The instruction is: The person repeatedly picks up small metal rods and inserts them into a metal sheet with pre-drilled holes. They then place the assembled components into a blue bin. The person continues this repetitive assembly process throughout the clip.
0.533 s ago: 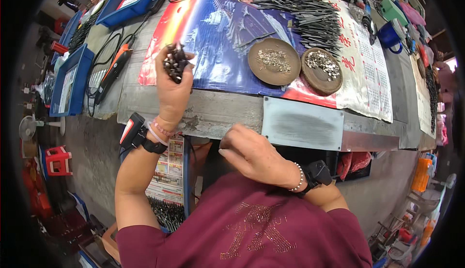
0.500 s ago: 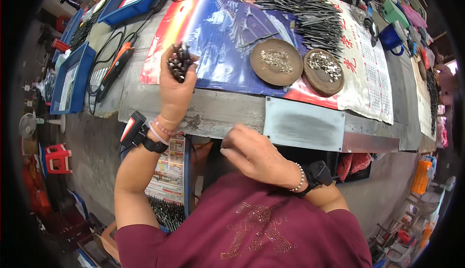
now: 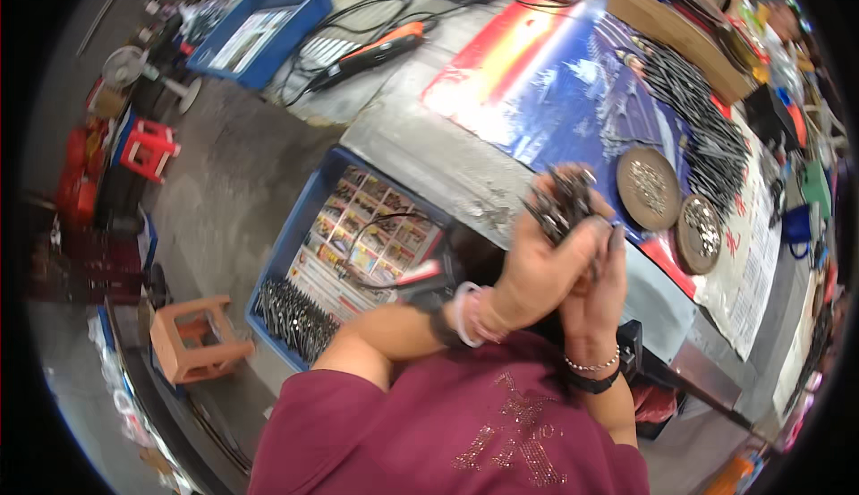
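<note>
Now both hands together, left hand (image 3: pixel 537 276) and right hand (image 3: pixel 601 287), fingers closed around bunch of dark metal pins (image 3: pixel 562 204), lifted off grey counter (image 3: pixel 447 159), right no longer resting apart.

Left arm: bent sharply at the elbow, with the forearm run across the chest toward the right.
Left wrist: banded by a dark strap and pale bangles.
Left hand (image 3: pixel 540 271): raised in front of the body, fingers curled into a closed grip, back of the hand turned to the camera.
Right arm: brought up steeply from the lower edge, forearm near upright.
Right wrist: ringed by a thin bead bracelet above a dark strap.
Right hand (image 3: pixel 601 287): pressed against the left hand and largely hidden behind it; its fingers seem folded inward, though this cannot be seen clearly.
</note>
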{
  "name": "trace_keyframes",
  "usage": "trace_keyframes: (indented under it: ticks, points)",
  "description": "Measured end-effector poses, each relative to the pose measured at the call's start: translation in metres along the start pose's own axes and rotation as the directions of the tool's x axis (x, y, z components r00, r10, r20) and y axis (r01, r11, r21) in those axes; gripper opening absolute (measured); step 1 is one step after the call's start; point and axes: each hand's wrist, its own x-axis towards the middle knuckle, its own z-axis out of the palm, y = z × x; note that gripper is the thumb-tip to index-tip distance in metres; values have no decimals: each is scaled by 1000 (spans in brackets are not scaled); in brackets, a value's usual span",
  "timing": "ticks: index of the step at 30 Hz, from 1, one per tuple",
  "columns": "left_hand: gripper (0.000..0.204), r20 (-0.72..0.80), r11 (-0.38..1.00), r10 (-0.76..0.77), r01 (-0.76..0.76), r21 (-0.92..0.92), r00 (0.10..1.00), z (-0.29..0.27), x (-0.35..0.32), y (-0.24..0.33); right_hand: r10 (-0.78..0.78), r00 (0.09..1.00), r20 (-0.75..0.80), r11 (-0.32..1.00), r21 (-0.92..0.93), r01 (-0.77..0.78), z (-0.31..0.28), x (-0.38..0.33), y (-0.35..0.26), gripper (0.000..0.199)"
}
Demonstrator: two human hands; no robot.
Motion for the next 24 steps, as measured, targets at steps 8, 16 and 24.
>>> trace_keyframes:
  ticks: [8, 16, 24]
  points:
    - [39, 76, 982, 81, -92, 162, 994, 6, -39, -20, -36, 999, 24, 986, 163, 32, -6, -20, 3, 36]
    - [28, 51, 987, -159, 158, 15, 986, -22, -67, 41, 167, 970, 179, 980, -137, -143, 7, -30, 16, 62]
    - [28, -305, 978, -76, 130, 162, 949, -65, -109, 181, 297, 893, 338, 944, -247, -220, 6, -20, 21, 46]
